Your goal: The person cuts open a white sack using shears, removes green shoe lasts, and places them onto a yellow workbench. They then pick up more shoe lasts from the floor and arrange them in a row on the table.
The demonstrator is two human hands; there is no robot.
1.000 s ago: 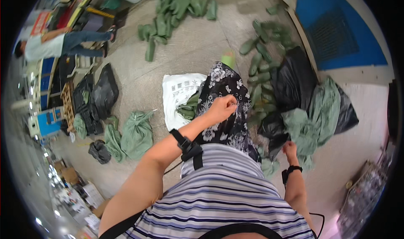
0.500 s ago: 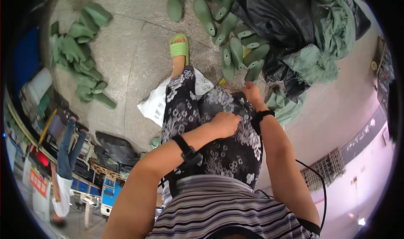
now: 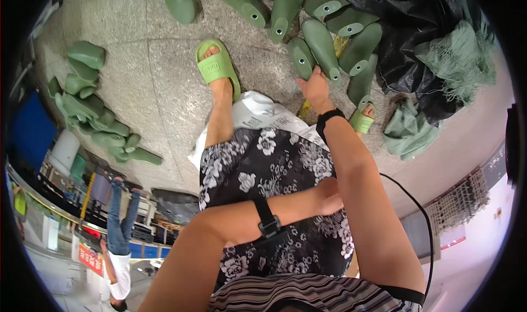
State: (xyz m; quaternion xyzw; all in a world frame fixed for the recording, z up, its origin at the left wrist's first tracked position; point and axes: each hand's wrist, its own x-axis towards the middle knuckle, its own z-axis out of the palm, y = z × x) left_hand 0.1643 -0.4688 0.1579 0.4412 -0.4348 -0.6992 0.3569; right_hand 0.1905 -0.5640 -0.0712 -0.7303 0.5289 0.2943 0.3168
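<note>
Stretched forward, my right hand (image 3: pixel 314 89) is at the near heel end of a green shoe last (image 3: pixel 301 57) on the floor. Its thumb and a finger are apart, one to each side of that end, and appear to touch it. Another green shoe last (image 3: pixel 319 40) lies close beside, to the right. My left hand (image 3: pixel 328 197) rests over my black floral skirt (image 3: pixel 274 169), near my right forearm, which hides its fingertips. Whether it holds anything is hidden.
More green lasts (image 3: pixel 359 48) lie ahead, beside a black plastic sheet (image 3: pixel 409 35) and frayed green sacking (image 3: pixel 461 59). A heap of lasts (image 3: pixel 90 114) is at the left. A white bag (image 3: pixel 258 111) lies under my legs. A person (image 3: pixel 119 257) stands at the far left.
My right hand has moved forward from my knee to the shoe last. My left hand has shifted right, toward my right forearm. My body has leaned forward, bringing the lasts nearer.
</note>
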